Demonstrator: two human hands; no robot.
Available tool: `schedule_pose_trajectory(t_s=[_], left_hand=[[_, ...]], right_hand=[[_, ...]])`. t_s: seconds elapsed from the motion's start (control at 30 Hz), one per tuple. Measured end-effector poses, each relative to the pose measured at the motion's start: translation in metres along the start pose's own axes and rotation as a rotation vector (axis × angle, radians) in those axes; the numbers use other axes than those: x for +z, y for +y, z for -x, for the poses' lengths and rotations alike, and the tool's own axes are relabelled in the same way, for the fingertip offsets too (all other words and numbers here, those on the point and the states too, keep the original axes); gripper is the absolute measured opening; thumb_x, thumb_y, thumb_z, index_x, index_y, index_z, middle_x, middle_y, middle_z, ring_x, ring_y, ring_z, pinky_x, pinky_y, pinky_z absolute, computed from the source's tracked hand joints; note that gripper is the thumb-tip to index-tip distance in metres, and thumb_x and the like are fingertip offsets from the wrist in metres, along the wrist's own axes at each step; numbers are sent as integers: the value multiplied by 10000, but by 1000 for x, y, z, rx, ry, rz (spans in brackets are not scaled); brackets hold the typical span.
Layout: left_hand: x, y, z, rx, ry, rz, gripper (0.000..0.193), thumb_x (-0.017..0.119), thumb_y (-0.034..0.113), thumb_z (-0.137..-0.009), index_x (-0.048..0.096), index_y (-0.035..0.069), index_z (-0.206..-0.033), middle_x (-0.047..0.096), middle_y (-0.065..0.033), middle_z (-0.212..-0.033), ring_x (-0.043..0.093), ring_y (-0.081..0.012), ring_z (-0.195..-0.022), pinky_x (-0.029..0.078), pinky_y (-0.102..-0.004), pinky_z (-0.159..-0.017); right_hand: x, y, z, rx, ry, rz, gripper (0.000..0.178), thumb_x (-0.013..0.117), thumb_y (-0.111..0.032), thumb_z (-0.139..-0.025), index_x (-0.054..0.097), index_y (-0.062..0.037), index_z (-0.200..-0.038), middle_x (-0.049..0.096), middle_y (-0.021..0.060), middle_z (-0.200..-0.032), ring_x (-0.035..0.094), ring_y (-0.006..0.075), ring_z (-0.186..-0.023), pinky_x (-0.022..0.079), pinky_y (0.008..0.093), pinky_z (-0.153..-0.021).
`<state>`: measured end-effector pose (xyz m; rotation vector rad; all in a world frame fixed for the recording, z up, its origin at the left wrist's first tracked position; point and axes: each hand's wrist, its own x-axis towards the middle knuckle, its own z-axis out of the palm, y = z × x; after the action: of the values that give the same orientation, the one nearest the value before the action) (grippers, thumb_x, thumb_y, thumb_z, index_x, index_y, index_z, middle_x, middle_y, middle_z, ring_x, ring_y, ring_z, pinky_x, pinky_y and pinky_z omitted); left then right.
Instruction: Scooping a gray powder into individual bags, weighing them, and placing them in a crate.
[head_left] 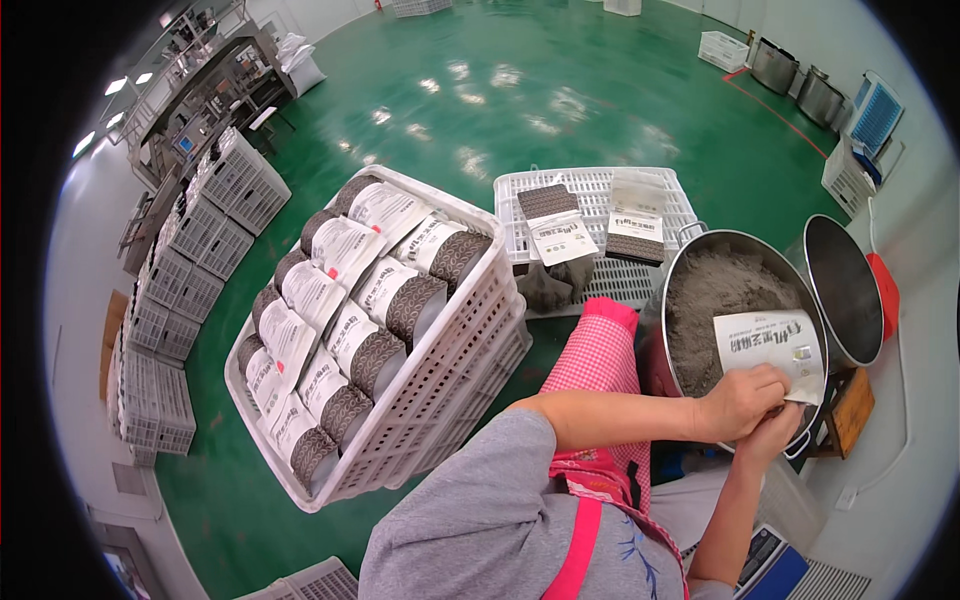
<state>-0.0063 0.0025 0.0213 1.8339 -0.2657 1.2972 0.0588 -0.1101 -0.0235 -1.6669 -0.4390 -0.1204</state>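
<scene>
White paper pouch (772, 350) is what both my hands meet on, over the near rim of the steel pot (690, 262). My left hand (742, 398) is clenched on the pouch's lower edge, knuckles up, thumb side toward the pouch. My right hand (778, 424) comes up from six o'clock and pinches the same edge just beside the left, its fingers partly hidden under the paper.

From both hands the pouch runs toward one o'clock, its long axis tilted slightly from level, and lies above the grey powder (715, 300) that fills the pot. The left hand sits a little higher on it; the right is just below.

At nine o'clock, well apart, a white crate (455, 370) leans with filled pouches. At eleven o'clock a flat crate (600, 195) carries a few more. The pot's lid (845, 290) stands at three o'clock.
</scene>
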Motion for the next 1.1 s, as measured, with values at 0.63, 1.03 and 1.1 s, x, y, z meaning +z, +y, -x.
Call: schedule_pose_trajectory(t_s=[0.63, 1.03, 1.1], left_hand=[[-60, -21, -5, -187, -76, -295, 114, 642, 94, -799, 592, -1, -838, 605, -165, -815, 642, -351, -755, 519, -446, -625], [-63, -57, -8, -257, -79, -519, 187, 657, 97, -751, 595, -2, -897, 620, -170, -793, 651, -355, -742, 525, -439, -624], [-56, -53, -12, -220, -163, -522, 239, 654, 97, -755, 562, 3, -954, 599, -145, -777, 641, -336, -737, 520, -428, -622]], right_hand=[[46, -42, -17, -414, -391, 324, 354, 439, -225, -1077, 583, 92, -1013, 641, 257, -883, 614, 376, -777, 460, 429, -697], [38, -37, -27, -290, -331, 669, 305, 464, -218, -1021, 540, 39, -875, 590, 276, -752, 572, 471, -702, 434, 499, -644], [26, -31, -26, 71, -309, 348, 351, 458, -238, -1028, 497, -24, -752, 575, 168, -635, 564, 341, -547, 424, 420, -514]])
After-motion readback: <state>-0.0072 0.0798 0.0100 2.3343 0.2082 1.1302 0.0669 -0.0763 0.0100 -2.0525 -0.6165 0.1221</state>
